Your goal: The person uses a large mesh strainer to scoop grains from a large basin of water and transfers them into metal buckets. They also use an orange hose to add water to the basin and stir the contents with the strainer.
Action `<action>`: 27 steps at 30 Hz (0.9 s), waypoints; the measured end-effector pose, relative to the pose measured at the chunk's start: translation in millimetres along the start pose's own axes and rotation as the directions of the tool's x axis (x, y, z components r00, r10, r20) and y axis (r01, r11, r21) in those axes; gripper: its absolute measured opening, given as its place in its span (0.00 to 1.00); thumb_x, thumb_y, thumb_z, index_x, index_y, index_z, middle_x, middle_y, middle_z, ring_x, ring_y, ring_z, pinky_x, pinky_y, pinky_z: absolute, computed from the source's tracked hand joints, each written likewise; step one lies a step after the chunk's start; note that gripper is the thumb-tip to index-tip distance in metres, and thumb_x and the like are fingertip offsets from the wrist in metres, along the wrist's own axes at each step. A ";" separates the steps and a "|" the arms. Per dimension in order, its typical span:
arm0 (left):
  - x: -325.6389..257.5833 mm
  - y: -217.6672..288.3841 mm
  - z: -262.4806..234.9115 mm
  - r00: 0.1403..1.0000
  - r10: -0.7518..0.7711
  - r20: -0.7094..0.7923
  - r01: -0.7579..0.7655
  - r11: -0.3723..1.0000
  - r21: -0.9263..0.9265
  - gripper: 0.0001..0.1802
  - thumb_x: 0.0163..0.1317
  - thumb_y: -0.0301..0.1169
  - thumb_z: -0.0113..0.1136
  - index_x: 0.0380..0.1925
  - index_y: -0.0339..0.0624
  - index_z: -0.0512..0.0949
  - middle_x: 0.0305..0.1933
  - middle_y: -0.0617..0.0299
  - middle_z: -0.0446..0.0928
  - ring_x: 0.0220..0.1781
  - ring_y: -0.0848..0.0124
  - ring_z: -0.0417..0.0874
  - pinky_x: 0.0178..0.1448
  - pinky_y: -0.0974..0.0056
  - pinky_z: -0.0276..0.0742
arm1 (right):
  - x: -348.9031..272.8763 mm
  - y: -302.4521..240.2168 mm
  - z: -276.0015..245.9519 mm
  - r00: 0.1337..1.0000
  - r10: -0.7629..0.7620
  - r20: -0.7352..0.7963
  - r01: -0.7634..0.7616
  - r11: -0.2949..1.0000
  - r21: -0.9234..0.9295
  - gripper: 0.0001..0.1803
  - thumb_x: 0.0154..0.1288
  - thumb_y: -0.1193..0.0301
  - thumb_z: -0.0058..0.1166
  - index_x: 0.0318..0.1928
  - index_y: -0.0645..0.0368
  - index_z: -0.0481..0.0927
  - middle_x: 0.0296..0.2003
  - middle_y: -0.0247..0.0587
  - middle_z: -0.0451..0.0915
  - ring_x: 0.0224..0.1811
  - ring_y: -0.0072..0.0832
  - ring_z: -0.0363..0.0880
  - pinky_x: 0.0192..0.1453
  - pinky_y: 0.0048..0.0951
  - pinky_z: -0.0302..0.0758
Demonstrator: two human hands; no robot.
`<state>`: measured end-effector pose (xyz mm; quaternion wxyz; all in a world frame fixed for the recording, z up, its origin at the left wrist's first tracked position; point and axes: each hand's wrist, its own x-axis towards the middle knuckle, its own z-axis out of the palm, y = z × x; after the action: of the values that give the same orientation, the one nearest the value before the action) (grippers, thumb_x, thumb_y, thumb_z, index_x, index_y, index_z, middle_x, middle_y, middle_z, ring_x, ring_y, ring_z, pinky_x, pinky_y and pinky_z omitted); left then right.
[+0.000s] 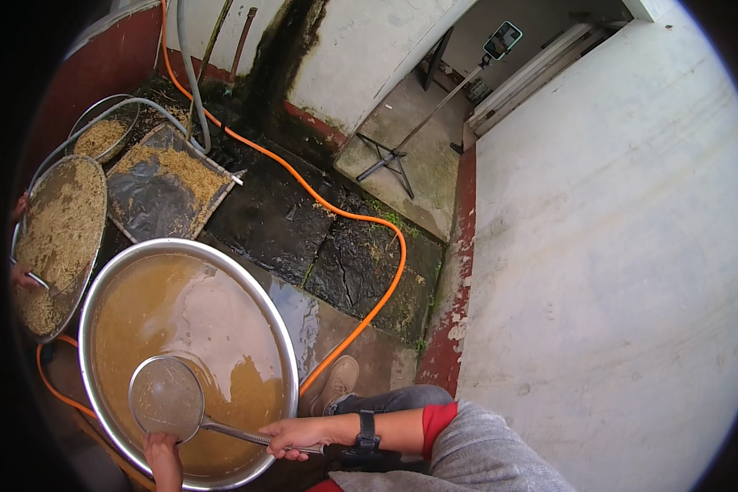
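Observation:
A round mesh strainer (166, 399) with a long metal handle is held over a large metal basin (285, 361) of cloudy brown water. My right hand (293, 436) is closed round the handle, close to the basin's near right rim. At the strainer's near edge, my left hand (164, 457) has its fingers curled onto the rim. Only a thin film or a little residue shows on the mesh. Pale sky and wall reflections lie across the brown water (131, 303).
Another person's hand (26, 276) grips a tool at a wide basin of wet grain (66, 238) on the left. Behind are a grain-strewn tray (160, 184) and a smaller basin (107, 131). An orange hose (344, 215) crosses the wet floor. A phone tripod (394, 156) stands by the doorway.

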<state>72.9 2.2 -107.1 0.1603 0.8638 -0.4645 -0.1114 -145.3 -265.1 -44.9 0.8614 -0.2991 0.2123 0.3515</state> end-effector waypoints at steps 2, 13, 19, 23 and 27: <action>0.4 2.2 -0.8 1.000 -0.013 -0.002 0.013 1.000 -0.003 0.13 0.36 0.19 0.61 0.27 0.40 0.78 0.32 0.55 0.75 0.43 0.56 0.75 0.61 0.50 0.64 | -0.4 0.2 -0.2 1.000 -0.006 -0.003 0.006 1.000 0.004 0.12 0.60 0.75 0.45 0.45 0.58 0.63 0.22 0.27 0.66 0.15 0.10 0.63 0.13 0.15 0.63; 2.6 10.4 -5.0 0.999 -0.036 -0.037 0.036 0.999 -0.009 0.08 0.36 0.19 0.61 0.21 0.38 0.77 0.27 0.54 0.74 0.41 0.55 0.76 0.61 0.50 0.65 | -0.8 0.6 1.0 1.000 0.017 -0.015 -0.016 0.999 0.036 0.17 0.61 0.75 0.44 0.51 0.59 0.62 0.23 0.27 0.66 0.15 0.11 0.63 0.14 0.15 0.63; 0.6 18.0 -15.1 0.997 -0.007 -0.074 0.006 1.000 -0.012 0.07 0.35 0.19 0.61 0.19 0.37 0.75 0.26 0.53 0.73 0.40 0.54 0.75 0.54 0.53 0.68 | -0.7 0.2 3.0 1.000 0.014 -0.022 -0.013 1.000 0.026 0.15 0.61 0.75 0.45 0.48 0.60 0.64 0.23 0.28 0.67 0.15 0.11 0.63 0.14 0.15 0.62; -4.4 21.8 -19.7 0.992 -0.032 -0.124 0.029 0.999 -0.029 0.07 0.35 0.19 0.61 0.18 0.37 0.75 0.26 0.53 0.72 0.39 0.53 0.74 0.48 0.53 0.68 | 4.1 -1.4 3.2 0.998 -0.011 -0.064 0.008 0.999 -0.052 0.08 0.61 0.74 0.45 0.40 0.58 0.65 0.22 0.27 0.66 0.15 0.11 0.62 0.14 0.15 0.62; -13.9 27.2 -31.7 0.993 -0.083 -0.080 0.082 0.996 -0.023 0.07 0.35 0.19 0.62 0.16 0.38 0.74 0.26 0.53 0.72 0.38 0.52 0.73 0.45 0.53 0.67 | 12.3 -3.9 6.8 0.992 -0.016 -0.128 0.001 0.993 -0.118 0.07 0.68 0.65 0.44 0.36 0.54 0.65 0.22 0.26 0.66 0.14 0.11 0.62 0.14 0.16 0.62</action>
<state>55.3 5.3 -66.9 0.1826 0.8844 -0.4205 -0.0872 -133.2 -256.9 -45.6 0.8283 -0.3723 0.2448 0.3397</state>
